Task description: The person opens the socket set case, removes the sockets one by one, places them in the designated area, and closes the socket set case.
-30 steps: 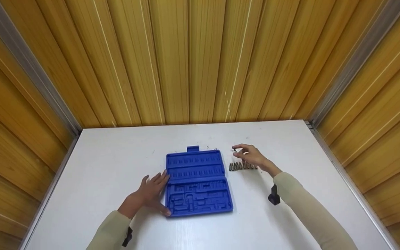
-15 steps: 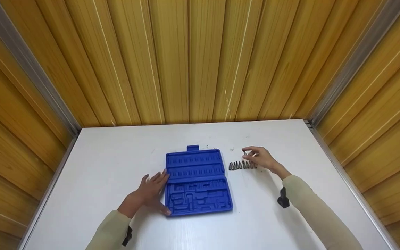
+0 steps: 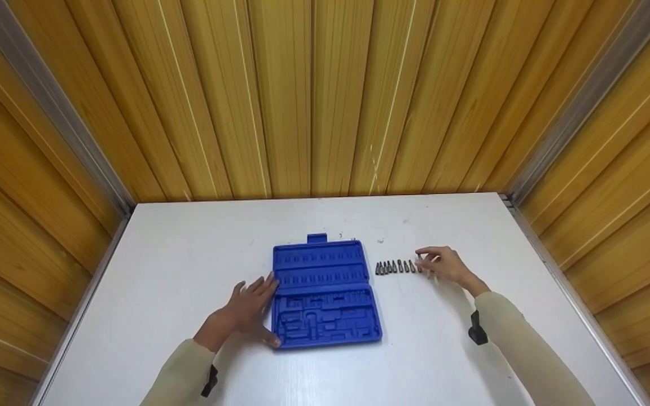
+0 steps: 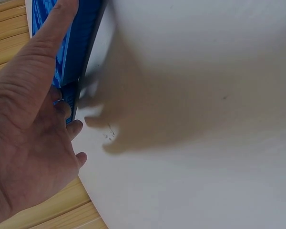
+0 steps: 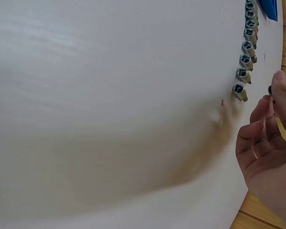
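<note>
A blue plastic tool case lies unfolded flat on the white table, its moulded slots facing up. Along its left side my left hand rests with fingers spread, the thumb at the near corner. The left wrist view shows that thumb against the case wall. To the right of the case stands a row of several small metal sockets; square holes show in their tops in the right wrist view. Over the row's right end, my right hand pinches one small socket between thumb and fingertips, mostly hidden by them.
The case's latch tab points toward the back of the table. Yellow wood-look panels wall in the back and both sides. Small dark marks dot the tabletop behind the case.
My right hand has moved right and slightly nearer, along the row to its right end, still pinching the small socket. The left hand and case stay in place.
</note>
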`<move>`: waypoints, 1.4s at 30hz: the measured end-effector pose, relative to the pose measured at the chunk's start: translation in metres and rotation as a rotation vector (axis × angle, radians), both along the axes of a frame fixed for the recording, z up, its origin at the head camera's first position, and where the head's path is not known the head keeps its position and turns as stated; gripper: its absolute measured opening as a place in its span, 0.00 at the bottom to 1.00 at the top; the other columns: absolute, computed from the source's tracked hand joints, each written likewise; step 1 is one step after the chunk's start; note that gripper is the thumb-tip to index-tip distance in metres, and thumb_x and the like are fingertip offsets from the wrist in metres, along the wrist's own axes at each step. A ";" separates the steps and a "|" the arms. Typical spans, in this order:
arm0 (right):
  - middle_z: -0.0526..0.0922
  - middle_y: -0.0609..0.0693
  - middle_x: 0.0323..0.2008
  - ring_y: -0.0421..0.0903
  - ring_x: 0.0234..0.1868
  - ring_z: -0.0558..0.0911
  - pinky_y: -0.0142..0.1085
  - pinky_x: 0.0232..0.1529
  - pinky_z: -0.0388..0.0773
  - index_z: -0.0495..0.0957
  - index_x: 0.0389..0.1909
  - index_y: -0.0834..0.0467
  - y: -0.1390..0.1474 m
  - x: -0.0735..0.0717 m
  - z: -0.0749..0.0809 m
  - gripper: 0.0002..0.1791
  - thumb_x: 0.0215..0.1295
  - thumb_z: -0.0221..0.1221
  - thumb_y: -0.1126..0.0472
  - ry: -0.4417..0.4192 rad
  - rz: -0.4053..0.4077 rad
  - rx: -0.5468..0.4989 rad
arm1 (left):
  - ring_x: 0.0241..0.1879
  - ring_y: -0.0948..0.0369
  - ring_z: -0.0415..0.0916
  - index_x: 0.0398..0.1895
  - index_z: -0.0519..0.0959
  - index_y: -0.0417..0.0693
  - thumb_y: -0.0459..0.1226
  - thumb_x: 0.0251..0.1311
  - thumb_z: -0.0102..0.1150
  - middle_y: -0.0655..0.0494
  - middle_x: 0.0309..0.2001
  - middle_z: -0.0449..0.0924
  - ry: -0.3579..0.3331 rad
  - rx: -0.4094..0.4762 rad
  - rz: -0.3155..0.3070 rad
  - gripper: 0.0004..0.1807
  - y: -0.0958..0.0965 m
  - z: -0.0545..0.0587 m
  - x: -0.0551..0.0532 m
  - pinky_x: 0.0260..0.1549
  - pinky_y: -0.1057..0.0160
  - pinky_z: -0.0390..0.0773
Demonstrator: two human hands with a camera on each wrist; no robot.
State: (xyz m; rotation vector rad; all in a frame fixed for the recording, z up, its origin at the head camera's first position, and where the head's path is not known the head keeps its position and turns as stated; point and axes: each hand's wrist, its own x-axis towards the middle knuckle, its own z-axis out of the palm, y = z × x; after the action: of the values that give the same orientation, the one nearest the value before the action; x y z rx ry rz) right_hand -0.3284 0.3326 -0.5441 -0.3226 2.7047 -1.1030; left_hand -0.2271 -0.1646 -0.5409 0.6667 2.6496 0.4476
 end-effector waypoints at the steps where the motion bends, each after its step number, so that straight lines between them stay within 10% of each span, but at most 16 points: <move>1: 0.87 0.63 0.38 0.45 0.35 0.82 0.27 0.30 0.75 0.79 0.58 0.71 0.003 0.000 -0.001 0.20 0.70 0.63 0.63 0.002 -0.014 0.011 | 0.80 0.38 0.48 0.80 0.49 0.34 0.63 0.34 0.81 0.37 0.82 0.45 0.002 0.001 -0.002 0.76 0.001 0.001 0.000 0.74 0.29 0.49; 25: 0.84 0.58 0.40 0.48 0.42 0.78 0.40 0.46 0.74 0.80 0.59 0.68 0.017 0.012 -0.022 0.23 0.66 0.67 0.63 0.017 -0.078 0.084 | 0.79 0.38 0.51 0.80 0.51 0.34 0.65 0.33 0.80 0.37 0.82 0.47 0.033 -0.015 -0.010 0.76 -0.001 0.000 -0.001 0.71 0.28 0.53; 33: 0.84 0.62 0.37 0.43 0.30 0.79 0.27 0.27 0.75 0.72 0.64 0.74 0.022 0.009 -0.016 0.27 0.68 0.65 0.66 -0.022 -0.039 0.007 | 0.80 0.39 0.50 0.80 0.50 0.35 0.66 0.33 0.80 0.38 0.82 0.47 0.018 -0.044 -0.006 0.77 0.001 0.001 -0.002 0.72 0.29 0.52; 42: 0.84 0.65 0.37 0.56 0.29 0.86 0.27 0.27 0.78 0.72 0.62 0.76 0.016 0.008 0.004 0.24 0.70 0.62 0.67 0.041 -0.001 -0.013 | 0.81 0.42 0.48 0.81 0.49 0.35 0.67 0.34 0.79 0.39 0.83 0.44 -0.003 -0.126 -0.040 0.77 0.004 0.009 -0.006 0.75 0.32 0.49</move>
State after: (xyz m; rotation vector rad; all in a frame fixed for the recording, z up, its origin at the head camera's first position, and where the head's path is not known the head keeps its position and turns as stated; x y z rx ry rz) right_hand -0.3199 0.3489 -0.5406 -0.3499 2.7349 -1.1266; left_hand -0.2327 -0.1608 -0.5318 0.6780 2.6304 0.2668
